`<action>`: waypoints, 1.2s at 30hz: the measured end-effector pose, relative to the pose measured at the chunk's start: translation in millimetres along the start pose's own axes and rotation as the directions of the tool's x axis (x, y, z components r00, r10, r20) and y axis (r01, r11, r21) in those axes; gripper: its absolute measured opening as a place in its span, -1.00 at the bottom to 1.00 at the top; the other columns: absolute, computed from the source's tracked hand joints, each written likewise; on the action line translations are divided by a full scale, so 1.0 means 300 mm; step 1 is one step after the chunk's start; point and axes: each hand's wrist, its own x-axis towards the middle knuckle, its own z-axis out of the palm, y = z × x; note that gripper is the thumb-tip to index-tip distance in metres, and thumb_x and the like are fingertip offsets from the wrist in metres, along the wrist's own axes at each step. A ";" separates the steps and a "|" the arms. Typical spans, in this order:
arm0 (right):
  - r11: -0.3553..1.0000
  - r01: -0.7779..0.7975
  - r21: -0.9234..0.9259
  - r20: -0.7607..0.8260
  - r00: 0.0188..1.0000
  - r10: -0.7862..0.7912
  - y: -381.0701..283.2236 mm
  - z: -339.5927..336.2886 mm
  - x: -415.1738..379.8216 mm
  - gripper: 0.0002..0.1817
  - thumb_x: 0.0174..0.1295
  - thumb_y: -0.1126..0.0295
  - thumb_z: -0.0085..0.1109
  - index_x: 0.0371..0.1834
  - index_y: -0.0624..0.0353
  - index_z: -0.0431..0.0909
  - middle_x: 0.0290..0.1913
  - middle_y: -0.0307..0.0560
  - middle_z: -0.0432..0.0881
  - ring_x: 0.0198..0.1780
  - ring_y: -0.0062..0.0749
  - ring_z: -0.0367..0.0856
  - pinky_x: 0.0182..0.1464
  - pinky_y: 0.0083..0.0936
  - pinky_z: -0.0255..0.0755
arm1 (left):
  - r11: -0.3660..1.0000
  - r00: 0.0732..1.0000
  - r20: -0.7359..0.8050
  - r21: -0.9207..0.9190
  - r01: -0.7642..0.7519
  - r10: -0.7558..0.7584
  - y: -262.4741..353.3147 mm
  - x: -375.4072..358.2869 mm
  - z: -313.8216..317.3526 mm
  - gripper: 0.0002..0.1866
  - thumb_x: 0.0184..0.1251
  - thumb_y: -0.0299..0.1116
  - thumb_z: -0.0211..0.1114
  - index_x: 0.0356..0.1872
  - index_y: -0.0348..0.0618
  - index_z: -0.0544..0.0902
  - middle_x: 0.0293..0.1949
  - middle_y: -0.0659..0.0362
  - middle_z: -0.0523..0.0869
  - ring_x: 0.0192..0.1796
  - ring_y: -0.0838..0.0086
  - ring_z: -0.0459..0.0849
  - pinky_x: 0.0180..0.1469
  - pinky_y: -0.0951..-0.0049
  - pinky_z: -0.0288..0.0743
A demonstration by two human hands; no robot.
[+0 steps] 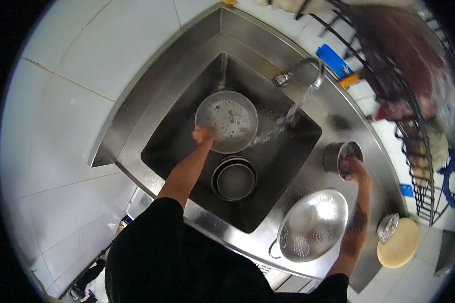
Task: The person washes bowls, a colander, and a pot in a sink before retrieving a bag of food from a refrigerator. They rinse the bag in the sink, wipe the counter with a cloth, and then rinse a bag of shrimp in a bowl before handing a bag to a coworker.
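Observation:
In the sink, my left hand (205, 135) is closed on the near left rim of a round bowl (230, 118) filled with bubbly, soapy water. Just below that bowl, metal pots (236, 180) sit nested one inside another on the sink floor. On the right-hand steel ledge, my right hand (353, 168) grips the edge of a small metal pot (333, 157) tilted on its side, fingers partly inside its mouth. An oval metal colander (313, 224) with clusters of holes lies on the ledge beside my right forearm.
Water runs from the curved faucet (318, 76) into the steel sink (174, 108). A black wire rack (412, 96) with bags hangs over the right. A small metal bowl (388, 228) and a round yellowish board (402, 245) stand at lower right. A blue-and-orange object (333, 60) lies behind the faucet.

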 end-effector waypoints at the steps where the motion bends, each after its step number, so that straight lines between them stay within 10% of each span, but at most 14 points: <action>1: 0.989 0.000 0.149 0.006 1.000 -0.001 -0.013 -0.023 -0.006 -0.41 -0.46 0.43 0.37 -0.13 0.00 0.63 0.01 0.03 0.59 0.13 -0.06 0.49 0.17 -0.26 0.40 | 0.981 0.995 0.086 -0.186 0.061 -0.046 -0.104 0.077 -0.002 -0.50 0.20 -0.11 0.27 -0.03 -0.38 0.48 -0.08 0.03 0.59 -0.05 0.25 0.58 -0.02 0.31 0.44; 7: 0.871 -0.284 -0.401 0.021 0.948 0.319 -0.060 0.084 0.076 -0.51 -0.30 0.41 0.39 -0.14 -0.17 0.64 0.27 -0.22 0.37 0.26 -0.29 0.35 0.20 0.25 0.19 | 0.971 0.972 -0.013 -0.046 -0.236 0.236 -0.198 0.218 0.045 -0.73 0.05 -0.44 0.29 -0.23 -0.39 0.57 -0.12 -0.09 0.62 -0.04 0.13 0.60 -0.05 0.31 0.46; 10: 0.958 -0.150 -0.245 -0.187 0.977 0.105 -0.107 0.029 0.031 -0.62 -0.09 0.44 0.20 -0.10 -0.03 0.60 0.12 -0.11 0.50 0.17 -0.18 0.43 0.13 0.25 0.17 | 0.793 0.815 -0.280 -0.216 -0.569 0.508 -0.022 0.143 0.004 -0.79 -0.08 -0.53 0.27 -0.35 -0.39 0.60 -0.05 -0.17 0.60 0.11 0.03 0.52 0.14 0.19 0.39; 12: 0.992 -0.116 0.048 -0.601 0.790 0.122 -0.210 -0.011 0.007 -0.69 -0.07 0.47 0.14 -0.17 0.17 0.57 -0.07 0.02 0.58 0.02 -0.04 0.52 0.06 -0.02 0.32 | 0.669 0.636 -0.296 0.015 -0.743 0.713 0.101 0.006 -0.053 -0.81 -0.04 -0.53 0.23 -0.33 -0.31 0.64 0.14 -0.13 0.49 0.28 0.01 0.35 0.31 -0.03 0.13; 17: 0.838 -0.015 0.545 -0.594 0.699 0.399 -0.438 -0.124 -0.049 -0.57 0.09 0.50 0.07 0.10 0.18 0.41 -0.07 0.10 0.54 -0.04 0.04 0.50 0.05 -0.22 0.38 | 0.194 0.276 0.178 0.375 -0.907 0.945 0.376 -0.315 -0.174 -0.80 0.13 -0.44 0.13 -0.28 -0.13 0.70 0.34 -0.01 0.29 0.43 0.01 0.09 0.35 -0.36 -0.24; 21: -0.158 0.714 0.682 -0.324 0.489 0.810 -0.701 -0.057 0.162 -0.67 0.15 0.36 0.04 0.00 0.15 0.45 -0.13 0.00 0.54 -0.22 -0.18 0.52 -0.20 -0.26 0.45 | -0.085 0.049 0.408 0.304 -0.949 0.911 0.516 -0.376 -0.136 -0.79 0.19 -0.40 0.11 -0.25 -0.11 0.70 0.31 0.01 0.33 0.43 0.05 0.12 0.33 -0.38 -0.16; 23: -0.889 0.317 0.331 -0.249 0.938 0.242 -0.726 0.081 0.328 -0.62 0.18 0.11 0.02 -0.05 0.12 0.45 -0.14 0.02 0.53 -0.29 -0.25 0.49 -0.36 -0.36 0.42 | -0.120 0.003 0.391 0.290 -0.950 0.920 0.556 -0.348 -0.103 -0.79 0.16 -0.41 0.11 -0.28 -0.16 0.70 0.27 0.02 0.39 0.39 0.08 0.21 0.30 -0.35 -0.02; 25: -0.999 0.047 -0.023 -0.567 0.822 0.052 -0.906 0.033 0.432 -0.45 0.19 -0.14 -0.06 -0.05 0.13 0.45 -0.20 0.03 0.51 -0.35 -0.24 0.45 -0.43 -0.41 0.38 | 0.266 0.260 0.222 0.005 -0.964 0.940 0.567 -0.282 -0.073 -0.69 0.04 -0.45 0.20 -0.14 -0.12 0.68 0.20 0.08 0.50 0.16 0.03 0.50 0.19 0.03 0.37; 26: -0.998 0.050 -0.026 -0.505 0.861 0.056 -0.947 0.024 0.478 -0.44 0.18 -0.16 -0.04 -0.06 0.12 0.46 -0.22 0.02 0.50 -0.36 -0.23 0.44 -0.44 -0.42 0.37 | 0.107 0.103 0.101 -0.032 -0.994 0.990 0.530 -0.225 -0.113 -0.65 -0.02 -0.51 0.19 -0.13 -0.15 0.68 -0.01 0.00 0.64 -0.11 -0.01 0.64 -0.02 0.29 0.53; 28: -0.989 0.145 0.035 -0.381 0.917 0.121 -1.012 0.021 0.537 -0.44 0.19 -0.16 0.01 -0.05 0.14 0.45 -0.22 -0.02 0.49 -0.34 -0.23 0.44 -0.42 -0.43 0.37 | 0.648 0.604 0.243 -0.195 -0.736 0.759 0.448 -0.194 -0.266 -0.70 -0.01 -0.53 0.14 -0.19 -0.28 0.67 -0.15 -0.04 0.69 -0.19 0.20 0.70 -0.11 0.26 0.52; 31: -0.874 0.447 0.190 -0.265 0.881 0.393 -1.127 0.100 0.741 -0.49 0.26 -0.11 -0.01 -0.02 0.13 0.42 -0.30 -0.01 0.47 -0.39 -0.24 0.43 -0.40 -0.34 0.41 | 0.732 0.774 0.163 -0.487 -0.476 0.612 0.265 -0.083 -0.353 -0.69 0.01 -0.59 0.08 -0.20 -0.35 0.66 -0.28 0.03 0.72 -0.35 0.34 0.68 -0.27 0.37 0.49; 34: -0.598 0.440 0.670 0.338 0.537 0.773 -1.332 0.207 1.010 -0.40 0.35 0.00 -0.11 0.19 0.36 0.28 0.05 0.25 0.50 -0.01 0.10 0.52 0.01 -0.13 0.42 | 0.717 0.882 0.215 -0.674 -0.177 0.420 0.168 -0.146 -0.461 -0.78 0.02 -0.58 0.12 -0.29 -0.42 0.64 -0.40 0.16 0.69 -0.37 0.42 0.64 -0.29 0.41 0.49; 35: -0.196 0.112 0.974 0.131 0.430 0.893 -1.436 0.429 1.347 -0.37 0.35 0.05 -0.09 0.29 0.37 0.20 0.25 0.36 0.32 0.27 0.18 0.28 0.26 -0.09 0.19 | 0.721 0.867 0.237 -0.669 -0.182 0.439 0.157 -0.139 -0.456 -0.83 0.01 -0.59 0.13 -0.35 -0.40 0.62 -0.44 0.19 0.65 -0.38 0.45 0.62 -0.31 0.42 0.47; 36: 0.099 0.214 0.972 -0.187 0.442 0.878 -1.551 0.364 1.250 -0.34 0.38 0.07 -0.16 0.33 0.42 0.07 0.32 0.38 0.16 0.36 0.14 0.13 0.35 -0.12 0.01 | 0.719 0.849 0.260 -0.670 -0.184 0.460 0.154 -0.123 -0.457 -0.87 0.00 -0.59 0.15 -0.41 -0.39 0.61 -0.48 0.23 0.61 -0.39 0.47 0.59 -0.32 0.44 0.45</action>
